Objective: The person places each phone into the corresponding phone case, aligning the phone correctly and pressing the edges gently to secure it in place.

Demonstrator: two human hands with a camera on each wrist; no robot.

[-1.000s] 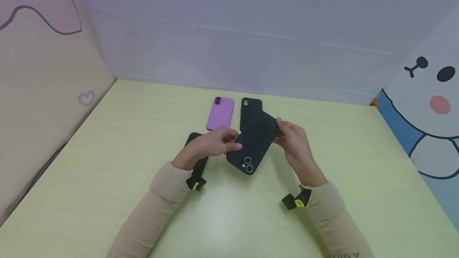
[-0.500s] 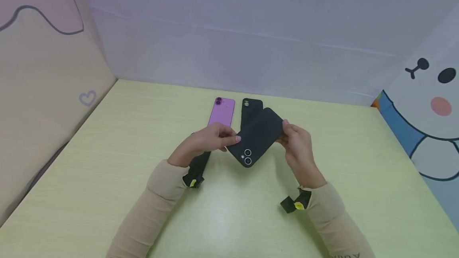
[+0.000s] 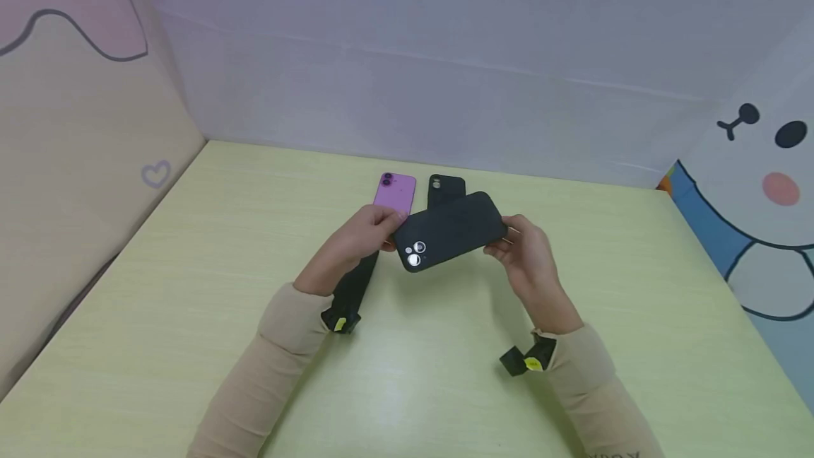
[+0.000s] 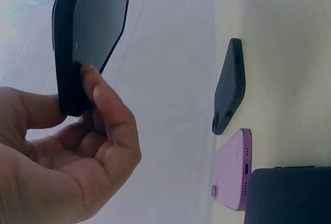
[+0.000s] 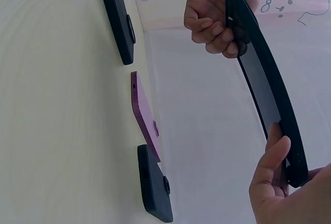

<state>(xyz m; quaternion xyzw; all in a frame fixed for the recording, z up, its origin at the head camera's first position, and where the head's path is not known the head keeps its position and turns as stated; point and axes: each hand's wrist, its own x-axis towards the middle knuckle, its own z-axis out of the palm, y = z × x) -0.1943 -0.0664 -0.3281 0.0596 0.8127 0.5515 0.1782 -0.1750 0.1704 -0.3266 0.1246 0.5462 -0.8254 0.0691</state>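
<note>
Above the table, both hands hold a black phone (image 3: 451,232) by its opposite ends, its back with two camera rings turned toward the head camera. My left hand (image 3: 365,235) pinches the camera end between thumb and fingers. At the other end, my right hand (image 3: 528,253) grips the short edge, with fingertips on the glossy grey face, as the right wrist view shows of the phone (image 5: 274,89). Partly covered by the left hand and held phone, a pink phone (image 3: 396,193) lies at the back. Beside it is a second black phone (image 3: 445,191), its lower part hidden.
Under the left wrist lies another dark phone-shaped thing (image 3: 359,285), mostly covered by the arm in the head view. The pale yellow table (image 3: 636,288) meets a light wall sheet (image 3: 445,90) at the back. Printed panels stand at both sides.
The held phone has turned from steeply slanted to nearly level, its camera end swinging up and to the left. The left hand has shifted slightly up and left, still holding that end.
</note>
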